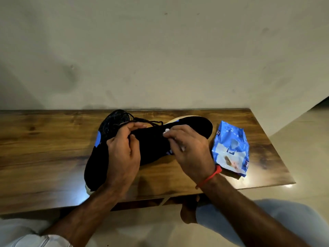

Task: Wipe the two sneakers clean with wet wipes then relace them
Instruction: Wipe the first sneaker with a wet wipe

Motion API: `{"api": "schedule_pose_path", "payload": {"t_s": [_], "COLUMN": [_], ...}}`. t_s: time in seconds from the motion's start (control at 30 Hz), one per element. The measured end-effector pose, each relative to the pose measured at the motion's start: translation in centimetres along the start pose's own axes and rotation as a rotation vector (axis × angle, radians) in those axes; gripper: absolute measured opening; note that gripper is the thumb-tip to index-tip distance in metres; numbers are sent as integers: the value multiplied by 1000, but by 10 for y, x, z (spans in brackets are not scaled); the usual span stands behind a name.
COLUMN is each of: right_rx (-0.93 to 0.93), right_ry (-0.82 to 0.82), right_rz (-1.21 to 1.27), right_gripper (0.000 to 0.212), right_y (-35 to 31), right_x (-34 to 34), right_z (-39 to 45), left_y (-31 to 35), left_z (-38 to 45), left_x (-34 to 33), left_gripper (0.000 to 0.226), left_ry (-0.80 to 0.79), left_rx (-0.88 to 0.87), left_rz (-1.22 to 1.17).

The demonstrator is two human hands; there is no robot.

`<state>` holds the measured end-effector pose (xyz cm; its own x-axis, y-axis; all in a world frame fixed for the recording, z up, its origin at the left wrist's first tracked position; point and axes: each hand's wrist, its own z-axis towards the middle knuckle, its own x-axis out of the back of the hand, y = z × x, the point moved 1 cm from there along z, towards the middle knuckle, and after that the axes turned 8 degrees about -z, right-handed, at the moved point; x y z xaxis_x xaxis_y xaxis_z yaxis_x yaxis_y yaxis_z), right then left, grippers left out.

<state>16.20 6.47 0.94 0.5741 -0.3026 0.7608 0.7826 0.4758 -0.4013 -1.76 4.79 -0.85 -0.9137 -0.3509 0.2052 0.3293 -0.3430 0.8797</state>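
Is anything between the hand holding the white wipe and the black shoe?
Nothing visible. The right hand, pinching a white wet wipe, already rests against the black sneaker with blue patches. The left hand grips the sneaker's near side, clear of the wipe.

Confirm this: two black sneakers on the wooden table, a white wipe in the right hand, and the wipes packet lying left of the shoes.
Wrong on one point: the head view shows the wipes packet lying right of the sneakers, not left. The right hand holds the white wipe over the wooden table.
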Motion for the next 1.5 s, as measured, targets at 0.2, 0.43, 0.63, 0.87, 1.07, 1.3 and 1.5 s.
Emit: {"api": "schedule_pose_path", "payload": {"t_s": [0.2,0.43,0.63,0.87,1.07,1.3,1.5], "right_rx": [-306,-25,-229,-385,-611,-361,-296], "right_ry": [135,-17,25,-120,-94,-133,-312], "right_rz": [-129,-10,-125,196,110,-134,12], "right_gripper": [16,18,18,17,18,23,13], "right_y": [70,29,58,40,86,99,56], "right_x": [14,1,14,-8,6,-13,-39], "right_z": [20,11,20,14,13,5,-24], "left_y": [0,-3,-6,-19,-30,-40,-44], "left_z": [-4,-6,-12,-32,-25,-22,-19], "left_x": [-3,-4,-9,-23,-19,-13,-14], "left_gripper": [37,32,34,32,38,38,39], "left_ry": [-24,-34,-74,-181,-142,-119,-84], "left_rx": [60,105,81,102,379,543,610], "left_rz": [-63,-98,-74,35,-33,-95,-124]}}
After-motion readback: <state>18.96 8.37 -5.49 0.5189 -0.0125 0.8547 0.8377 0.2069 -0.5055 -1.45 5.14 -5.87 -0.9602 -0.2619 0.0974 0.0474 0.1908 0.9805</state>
